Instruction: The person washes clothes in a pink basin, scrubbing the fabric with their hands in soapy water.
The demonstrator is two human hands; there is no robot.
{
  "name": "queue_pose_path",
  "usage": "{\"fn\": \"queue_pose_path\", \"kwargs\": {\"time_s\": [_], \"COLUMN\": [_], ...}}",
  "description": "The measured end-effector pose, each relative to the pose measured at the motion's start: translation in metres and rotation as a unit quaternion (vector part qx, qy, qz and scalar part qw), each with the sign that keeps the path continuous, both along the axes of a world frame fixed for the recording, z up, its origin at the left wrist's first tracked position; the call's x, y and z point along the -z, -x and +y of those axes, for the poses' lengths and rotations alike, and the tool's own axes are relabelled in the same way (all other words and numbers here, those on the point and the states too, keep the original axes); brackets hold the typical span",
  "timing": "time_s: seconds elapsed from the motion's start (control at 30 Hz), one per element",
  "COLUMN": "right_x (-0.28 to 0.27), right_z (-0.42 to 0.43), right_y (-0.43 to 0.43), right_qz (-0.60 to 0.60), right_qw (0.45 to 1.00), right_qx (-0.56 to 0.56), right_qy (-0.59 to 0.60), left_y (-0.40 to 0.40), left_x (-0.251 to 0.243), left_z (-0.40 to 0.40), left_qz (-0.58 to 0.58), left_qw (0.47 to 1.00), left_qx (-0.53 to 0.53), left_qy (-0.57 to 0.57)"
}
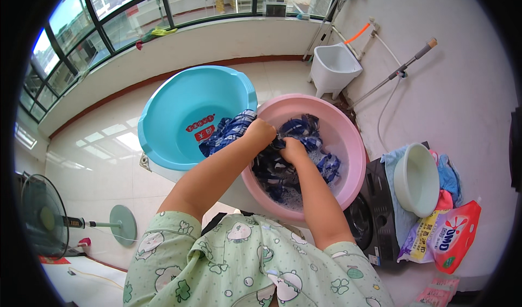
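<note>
A navy-and-white plaid garment (229, 130) stretches across the touching rims of two plastic basins. My left hand (262, 130) is closed around it just above the pink basin's left side. Part of the cloth drapes from that fist into the blue basin (175, 103). Lower and to the right, my right hand (293, 149) grips a darker bunch of the cloth inside the pink basin (353, 156). Around it, more wet plaid fabric (328, 166) lies in sudsy water. Whether all this cloth is one piece, I cannot tell.
To the right, a black washing machine (377, 209) carries a pale green basin (416, 180) and an OMO detergent bag (454, 237). A white mop bucket (336, 64) and a leaning pole (391, 77) stand by the wall. At left is a pedestal fan (45, 217).
</note>
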State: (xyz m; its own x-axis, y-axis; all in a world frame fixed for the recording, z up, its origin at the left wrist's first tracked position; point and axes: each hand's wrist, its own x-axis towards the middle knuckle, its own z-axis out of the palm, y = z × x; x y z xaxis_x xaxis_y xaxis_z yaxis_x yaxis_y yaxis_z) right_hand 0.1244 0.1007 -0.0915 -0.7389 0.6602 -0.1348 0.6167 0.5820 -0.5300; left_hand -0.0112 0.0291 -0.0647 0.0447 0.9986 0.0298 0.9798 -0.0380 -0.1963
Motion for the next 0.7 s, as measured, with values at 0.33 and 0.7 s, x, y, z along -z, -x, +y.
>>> {"fn": "queue_pose_path", "kwargs": {"time_s": [0.33, 0.7], "right_x": [-0.033, -0.047], "right_z": [0.019, -0.005], "right_y": [0.002, 0.016], "right_qz": [0.324, 0.352], "right_qw": [0.834, 0.762], "right_qx": [0.099, 0.111], "right_qy": [0.436, 0.533], "left_y": [0.018, 0.009], "left_x": [-0.065, -0.051], "left_z": [0.002, -0.006], "left_qz": [-0.477, -0.554], "left_qw": [0.872, 0.802], "left_qx": [-0.098, -0.175], "left_qy": [0.052, -0.14]}}
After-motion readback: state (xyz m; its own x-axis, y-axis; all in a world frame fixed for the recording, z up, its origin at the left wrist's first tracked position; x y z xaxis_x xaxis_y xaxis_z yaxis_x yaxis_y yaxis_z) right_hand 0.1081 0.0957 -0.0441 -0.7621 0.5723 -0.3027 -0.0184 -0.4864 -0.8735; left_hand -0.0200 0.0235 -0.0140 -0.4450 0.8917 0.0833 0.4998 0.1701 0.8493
